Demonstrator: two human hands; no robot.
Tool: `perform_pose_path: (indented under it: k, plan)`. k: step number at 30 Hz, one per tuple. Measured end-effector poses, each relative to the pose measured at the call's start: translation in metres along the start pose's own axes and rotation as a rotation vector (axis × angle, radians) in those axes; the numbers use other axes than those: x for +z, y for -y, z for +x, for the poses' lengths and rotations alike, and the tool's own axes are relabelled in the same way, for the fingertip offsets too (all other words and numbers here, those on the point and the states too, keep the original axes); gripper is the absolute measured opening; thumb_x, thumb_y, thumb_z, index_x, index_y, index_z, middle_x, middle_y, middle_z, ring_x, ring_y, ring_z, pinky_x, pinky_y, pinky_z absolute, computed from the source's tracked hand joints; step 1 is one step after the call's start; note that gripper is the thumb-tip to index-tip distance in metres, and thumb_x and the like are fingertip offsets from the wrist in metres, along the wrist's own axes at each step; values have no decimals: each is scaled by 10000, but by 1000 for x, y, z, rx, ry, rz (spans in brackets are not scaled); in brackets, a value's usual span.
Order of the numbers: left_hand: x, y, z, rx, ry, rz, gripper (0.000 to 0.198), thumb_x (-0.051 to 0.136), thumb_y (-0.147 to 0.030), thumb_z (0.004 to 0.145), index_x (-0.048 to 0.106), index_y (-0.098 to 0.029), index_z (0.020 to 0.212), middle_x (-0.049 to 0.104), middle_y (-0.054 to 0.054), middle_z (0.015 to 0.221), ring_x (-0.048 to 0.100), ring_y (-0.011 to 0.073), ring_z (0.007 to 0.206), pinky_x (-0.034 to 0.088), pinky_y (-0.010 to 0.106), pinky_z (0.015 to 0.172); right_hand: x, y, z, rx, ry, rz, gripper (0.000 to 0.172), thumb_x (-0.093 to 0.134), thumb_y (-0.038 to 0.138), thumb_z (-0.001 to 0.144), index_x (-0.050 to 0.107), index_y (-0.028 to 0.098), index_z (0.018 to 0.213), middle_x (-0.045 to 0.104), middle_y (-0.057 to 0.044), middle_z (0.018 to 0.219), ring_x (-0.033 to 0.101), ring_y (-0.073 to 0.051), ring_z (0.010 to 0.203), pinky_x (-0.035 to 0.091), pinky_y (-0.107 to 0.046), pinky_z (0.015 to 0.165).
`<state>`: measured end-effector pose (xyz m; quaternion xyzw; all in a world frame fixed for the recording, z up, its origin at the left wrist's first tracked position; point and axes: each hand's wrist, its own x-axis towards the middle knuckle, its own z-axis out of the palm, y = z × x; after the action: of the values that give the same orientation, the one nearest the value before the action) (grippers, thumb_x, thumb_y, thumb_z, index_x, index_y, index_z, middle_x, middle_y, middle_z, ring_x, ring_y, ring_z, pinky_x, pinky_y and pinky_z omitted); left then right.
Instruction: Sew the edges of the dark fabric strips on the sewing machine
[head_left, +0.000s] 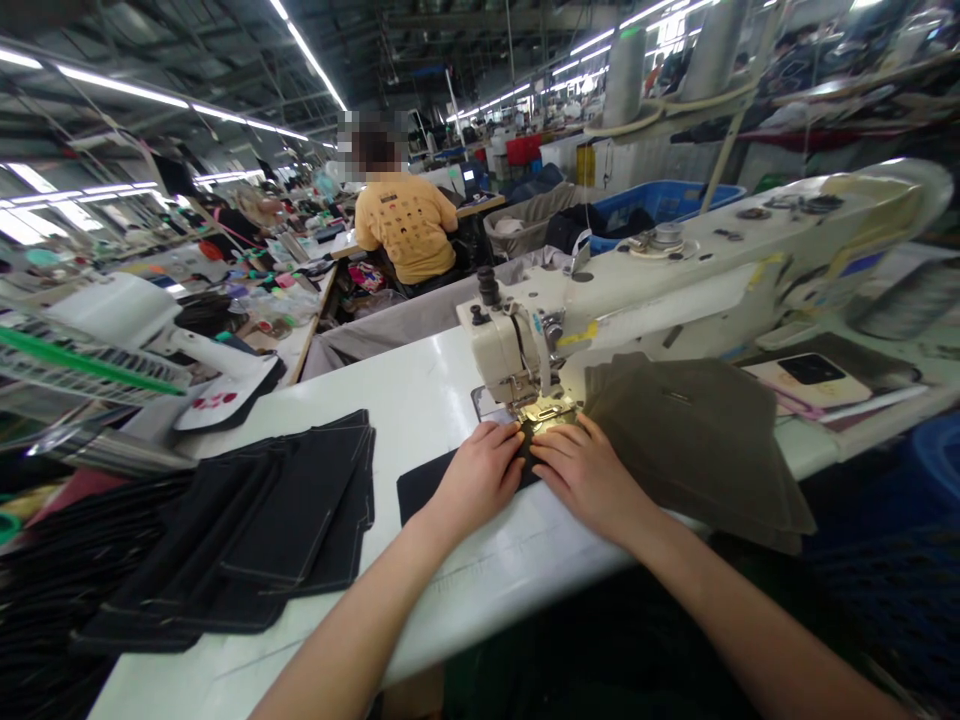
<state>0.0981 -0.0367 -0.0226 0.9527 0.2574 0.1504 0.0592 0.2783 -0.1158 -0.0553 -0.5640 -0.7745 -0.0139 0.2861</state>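
A black fabric piece point(424, 483) lies on the white sewing table, its far end under the presser foot area of a sewing machine point(502, 350). My left hand point(484, 475) bears on this piece, fingers bent and thumb tucked close against it. To its right, my right hand point(589, 475) rests with fingers stretched out and slightly spread over the fabric near a brass-coloured metal guide point(547, 410). Both sets of fingertips are close to the needle area. The needle itself and the fabric under my hands are hidden.
Stitched black fabric panels point(300, 510) are piled at the left. Olive-grey fabric pieces point(682, 430) lie right of the needle area. A phone point(814, 370) rests farther right. Beyond the table, a person in a yellow shirt point(409, 225) sits near a blue bin point(645, 205).
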Motion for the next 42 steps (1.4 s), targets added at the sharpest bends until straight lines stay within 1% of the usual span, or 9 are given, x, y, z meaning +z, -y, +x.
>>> perform_pose_path:
  k: [5,10,13,18,24,27,33,39,42]
  plan:
    - [-3,-3,-2,6,-3,56,244,521,-187,941,665,-152,1135,653,132,1203,580,268,1089,533,465,984,-2,0,1,3,9,9,234,530,265,994,682,215,1164,704,-74,1200,577,-249,1166,304,-561,1122]
    - [-5,-17,-17,90,51,112,256,489,-219,976,665,-147,1146,665,126,1189,588,276,1111,563,448,935,-8,3,-9,-14,18,52,222,509,257,1005,693,214,1122,717,-61,1140,593,-232,1117,286,-533,1133]
    - [-4,-19,-24,122,50,138,278,487,-246,984,648,-174,1199,658,117,1233,585,282,1141,570,453,924,-9,3,-11,-20,20,58,222,500,255,1011,697,224,1107,718,-51,1126,591,-220,1105,271,-522,1140]
    - [-2,-5,-18,113,48,166,306,482,-279,994,642,-167,1230,651,115,1254,574,283,1171,558,451,957,-6,-1,1,-3,38,25,215,530,264,999,689,209,1132,703,-60,1141,572,-228,1119,287,-510,1132]
    - [-4,16,-2,100,36,145,298,473,-287,1000,673,-154,1176,659,123,1207,585,269,1143,559,441,949,-1,-6,19,17,42,-66,204,589,272,965,698,192,1117,681,-78,1113,560,-255,1087,322,-511,1100]
    - [-3,27,5,98,24,139,301,477,-278,996,674,-150,1184,656,114,1208,590,263,1131,552,428,962,2,-7,24,22,45,-96,196,601,284,956,705,195,1097,679,-89,1098,552,-266,1074,332,-516,1086]
    - [-3,42,13,112,-7,129,317,461,-277,1002,674,-154,1201,665,120,1172,604,251,1096,552,419,953,4,-9,21,23,41,-77,199,601,298,958,696,203,1105,678,-86,1125,549,-272,1084,323,-521,1096]
    - [-4,47,14,121,2,134,332,454,-294,1010,665,-139,1215,660,125,1178,603,247,1070,544,420,951,7,-10,13,40,23,-48,214,609,298,956,675,211,1139,664,-79,1201,557,-267,1118,289,-542,1122]
    - [-3,46,14,123,18,132,329,457,-287,1008,663,-141,1218,657,120,1189,598,246,1079,538,412,953,7,-9,12,42,14,-49,211,609,293,954,675,207,1135,664,-85,1204,564,-267,1114,307,-546,1111]
